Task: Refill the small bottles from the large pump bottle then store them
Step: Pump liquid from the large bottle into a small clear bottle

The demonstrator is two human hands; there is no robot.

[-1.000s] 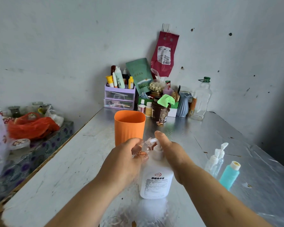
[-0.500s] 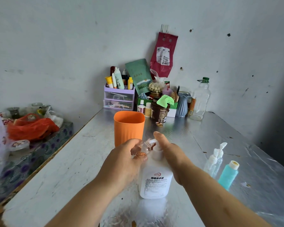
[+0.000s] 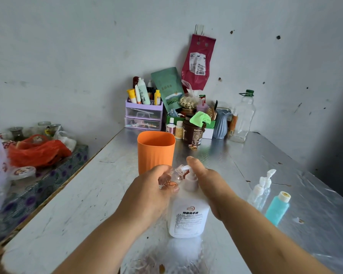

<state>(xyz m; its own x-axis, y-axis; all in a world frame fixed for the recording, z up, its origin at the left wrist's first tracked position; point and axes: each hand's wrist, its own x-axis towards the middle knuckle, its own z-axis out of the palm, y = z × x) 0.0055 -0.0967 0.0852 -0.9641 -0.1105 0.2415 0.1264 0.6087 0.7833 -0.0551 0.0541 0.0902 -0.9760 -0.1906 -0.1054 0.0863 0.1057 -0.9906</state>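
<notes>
Head view, scuffed metal table (image 3: 83, 198) against grey wall (image 3: 67, 56): left hand (image 3: 147, 194) grips small clear bottle (image 3: 175, 175); right hand (image 3: 210, 184) presses pump bottle (image 3: 188, 214), fingers hidden.

Near us, at the middle of the table (image 3: 83, 198), stands the pump bottle (image 3: 188, 214). Our left hand (image 3: 149, 192) holds a small bottle (image 3: 173, 177) just left of the pump head, its mouth at the spout. Our right hand (image 3: 208, 180) rests on the pump head from the right. Just behind the hands stands a cup (image 3: 155, 151).

Right of the pump bottle, apart from it, a pair of small bottles (image 3: 258, 191) stands together, with a third small bottle (image 3: 277, 209) just beside them, nearer and further right.

At the far end, against the wall, we find a drawer unit (image 3: 144, 117) with tubes in its top; right of it come a jar (image 3: 192, 133), a vase (image 3: 222, 123) and a large bottle (image 3: 243, 117). A pouch (image 3: 198, 62) hangs on the wall above them. Left of the table, a box (image 3: 48, 178) carries a bag (image 3: 38, 152).
</notes>
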